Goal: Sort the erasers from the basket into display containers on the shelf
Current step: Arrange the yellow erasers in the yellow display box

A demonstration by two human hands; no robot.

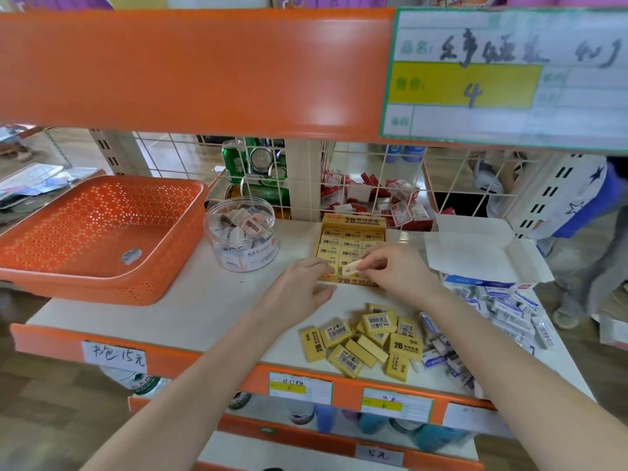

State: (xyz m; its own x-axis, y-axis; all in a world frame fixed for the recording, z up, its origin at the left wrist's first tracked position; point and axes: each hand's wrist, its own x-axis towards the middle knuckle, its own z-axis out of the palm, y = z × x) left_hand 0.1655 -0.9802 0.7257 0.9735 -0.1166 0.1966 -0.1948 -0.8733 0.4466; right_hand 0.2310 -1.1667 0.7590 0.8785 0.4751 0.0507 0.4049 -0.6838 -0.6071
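- right hand (397,270): fingers (373,263) pinch one pale yellow eraser (351,266), tilted, right over the front row of the yellow display box (353,220)
- left hand (299,287): at the box's front-left corner, just left of the pinched eraser; fingertips reach the box edge. Can't tell if it grips the box or only rests against it
- yellow box: looks mostly filled, rows of 2B erasers packed behind the fingers; the gap seems to be at the front, under the held eraser
- orange basket (85,287), well left of both hands: nearly emptied, only one small item (131,256) on its floor; too small to say what it is
- loose yellow erasers (367,341): heap on the shelf (170,311) below the right hand, between the forearms, still unsorted
- blue-and-white erasers (503,311): scattered right of the right hand, beside an open white box (475,256); none seem boxed yet
- clear round tub (241,256), left of and behind the left hand: holds small items, looks part full
- judgement: basket about done, sorting roughly midway; yellow heap and the blue-white lot are left
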